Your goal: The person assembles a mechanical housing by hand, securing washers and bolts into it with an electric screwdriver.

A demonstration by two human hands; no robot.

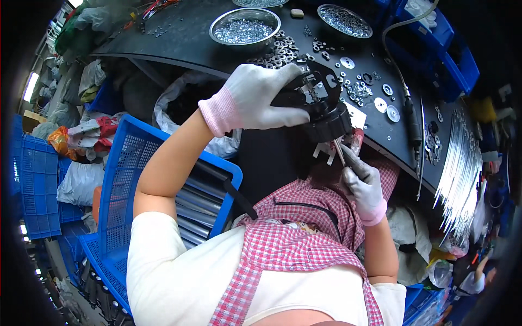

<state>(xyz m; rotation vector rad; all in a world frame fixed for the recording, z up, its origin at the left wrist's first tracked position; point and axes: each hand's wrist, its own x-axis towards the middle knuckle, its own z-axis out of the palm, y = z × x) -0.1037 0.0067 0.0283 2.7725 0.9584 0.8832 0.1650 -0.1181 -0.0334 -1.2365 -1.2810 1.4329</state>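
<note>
My left hand (pixel 266 98), in a white glove with a pink cuff, reaches over the near table edge. Its thumb and fingers close around a black mechanical assembly (pixel 329 124) with a ribbed round end and a metal piece in its upper part. Lower and to the right, my right hand (pixel 363 187), in a similar glove with grey-stained fingertips, grips a thin shiny metal rod (pixel 339 152). The rod's upper end meets the underside of the ribbed round part; whether it goes inside is hidden. Several nuts (pixel 281 50) lie just beyond my left hand.
Steel bowls of small metal parts (pixel 244 31) (pixel 345 20) stand at the back. Washers (pixel 392 113) are scattered on the dark table (pixel 179 35). At right are a corded black tool (pixel 414 127), long thin rods (pixel 459 168) and blue bins (pixel 462 68). A blue crate (pixel 231 176) holds metal tubes at left.
</note>
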